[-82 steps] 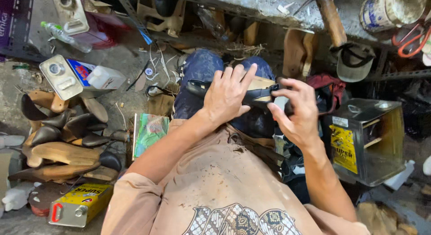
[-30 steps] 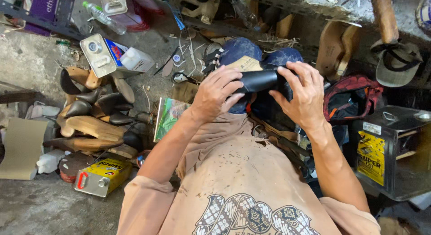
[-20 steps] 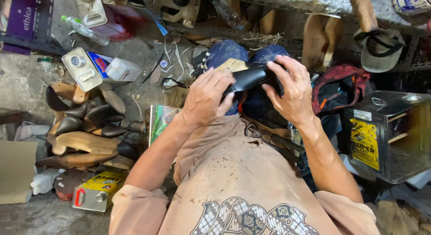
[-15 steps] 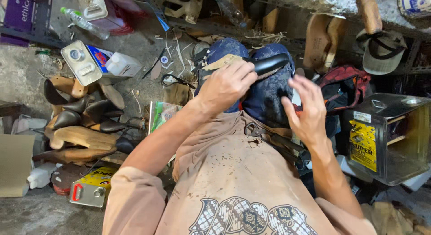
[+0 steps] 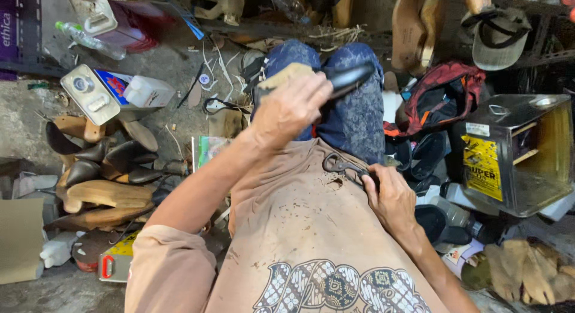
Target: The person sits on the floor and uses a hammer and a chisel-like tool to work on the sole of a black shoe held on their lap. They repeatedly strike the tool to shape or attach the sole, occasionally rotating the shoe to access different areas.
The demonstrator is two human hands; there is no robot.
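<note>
1. Head view looks down on a seated person's lap, with the left hand [image 5: 291, 109] raised over the knees and closed around a black shoe [image 5: 347, 78]
2. Shoe sits above the blue-trousered knees [image 5: 353, 109], its tan insole [image 5: 284, 76] showing at the left end and its dark glossy end sticking out to the right past the fingers
3. Right hand [image 5: 392, 196] rests low on the lap at the edge of the tan shirt [image 5: 299, 229], fingers curled onto dark metal pincers [image 5: 344, 166] that lie on the shirt; whether they grip the tool firmly I cannot tell
4. Left of the legs on the floor lies a heap of wooden lasts and dark shoe uppers [image 5: 96, 175], with a small yellow can [image 5: 117, 262] near it
5. Further up stand a white tin [image 5: 90, 94] and a white plastic bottle [image 5: 147, 90]
6. Right of the legs sits a big square metal can [image 5: 521, 154], a red-and-black bag [image 5: 443, 97] just beside it, and a cap [image 5: 497, 35] above
</note>
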